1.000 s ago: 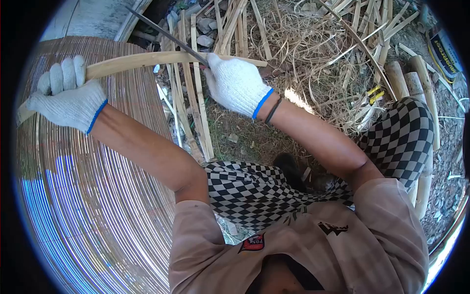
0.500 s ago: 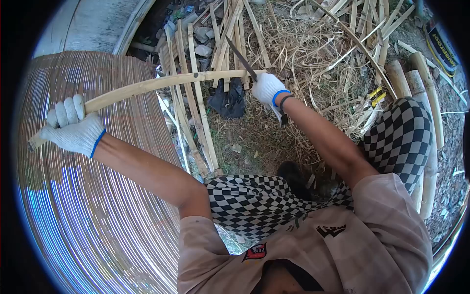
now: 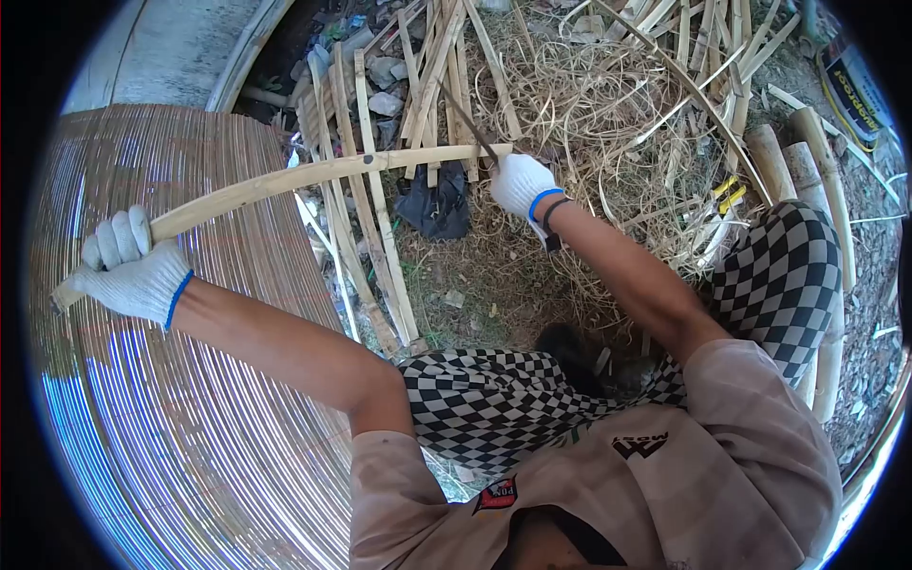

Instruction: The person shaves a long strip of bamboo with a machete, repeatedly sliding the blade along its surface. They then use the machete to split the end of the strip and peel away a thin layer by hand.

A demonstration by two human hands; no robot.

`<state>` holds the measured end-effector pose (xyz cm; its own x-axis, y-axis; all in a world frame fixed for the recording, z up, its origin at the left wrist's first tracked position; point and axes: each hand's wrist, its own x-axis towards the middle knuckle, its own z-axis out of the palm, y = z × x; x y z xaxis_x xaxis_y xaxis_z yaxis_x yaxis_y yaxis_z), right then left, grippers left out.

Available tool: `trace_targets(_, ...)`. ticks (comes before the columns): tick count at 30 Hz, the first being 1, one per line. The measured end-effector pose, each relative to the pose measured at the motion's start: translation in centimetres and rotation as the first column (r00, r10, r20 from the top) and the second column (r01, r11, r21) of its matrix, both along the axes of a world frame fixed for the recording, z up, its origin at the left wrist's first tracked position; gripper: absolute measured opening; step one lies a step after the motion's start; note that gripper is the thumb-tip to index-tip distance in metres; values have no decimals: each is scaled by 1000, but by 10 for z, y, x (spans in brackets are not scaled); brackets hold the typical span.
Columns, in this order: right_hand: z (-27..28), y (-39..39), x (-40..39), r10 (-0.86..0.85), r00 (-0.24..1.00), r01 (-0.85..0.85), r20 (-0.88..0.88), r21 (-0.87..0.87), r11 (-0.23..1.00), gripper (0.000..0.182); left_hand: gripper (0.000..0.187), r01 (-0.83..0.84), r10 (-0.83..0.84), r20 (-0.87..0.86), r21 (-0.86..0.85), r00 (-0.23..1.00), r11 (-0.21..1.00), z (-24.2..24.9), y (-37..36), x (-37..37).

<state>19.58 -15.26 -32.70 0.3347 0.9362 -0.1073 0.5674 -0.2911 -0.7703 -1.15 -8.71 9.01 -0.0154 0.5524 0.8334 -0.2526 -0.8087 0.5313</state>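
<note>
A long, pale bamboo strip (image 3: 275, 180) spans the space between my hands, bowed slightly upward, with a dark knot spot along it. My left hand (image 3: 138, 274), in a white knit glove with a blue cuff, is wrapped round its left end. At the other end, my right hand (image 3: 525, 185), gloved alike, is closed on a knife, whose handle is mostly hidden in the fist. The dark knife blade (image 3: 472, 126) points up and left and crosses the strip close to its right tip.
A slatted bamboo blind (image 3: 218, 380) covers the left side. Split bamboo strips (image 3: 375, 199) and curly shavings (image 3: 608, 114) litter the ground ahead. A black plastic bag (image 3: 432, 204) lies below the strip. Thick bamboo poles (image 3: 825, 190), a yellow object (image 3: 730, 196) and a dark labelled container (image 3: 853, 95) are right.
Both hands and the bamboo strip sit slightly lower in view, with my left hand a little farther left. The blade still crosses near the right tip, at a slightly different angle.
</note>
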Motion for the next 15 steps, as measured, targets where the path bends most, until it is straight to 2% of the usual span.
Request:
trace_targets(1,11,-4,-7,-16,997,9,76,90,996,26,59,-40,40,24,-11,999,999,0,0,1)
trace_targets(2,22,-8,-12,-19,997,9,77,126,992,23,59,-85,86,46,-25,995,996,0,-4,4)
trace_targets(4,11,-10,-16,-43,997,33,57,158,987,22,60,-156,158,61,-39,986,987,1,-4,2)
trace_targets(6,-60,-11,-7,-136,987,127,90,105,986,30,64,-188,190,64,-34,980,982,-1,0,-2)
trace_targets(7,-91,-15,7,-111,993,111,44,8,994,31,65,-241,245,80,-55,966,969,-2,-1,2)
trace_targets(8,-106,-18,19,-89,996,89,-2,-91,992,33,65,-192,200,104,-77,974,978,-4,-2,7)
trace_targets(10,-95,-27,16,-65,995,76,69,-171,982,33,66,-101,119,173,-112,978,989,-6,-4,10)
trace_targets(11,-92,-22,15,16,999,-6,49,-194,981,34,71,71,-51,175,-111,983,991,-6,7,-3)
trace_targets(12,-83,-19,13,103,994,-94,29,-217,972,36,70,125,-108,145,-111,983,986,-6,10,-10)
trace_targets(13,-77,-20,13,136,991,-134,-4,-188,973,38,69,87,-67,168,-115,984,990,-6,15,-13)
trace_targets(15,-61,-12,12,58,995,-68,-79,-126,990,38,64,80,-57,210,-106,976,991,-5,12,-2)
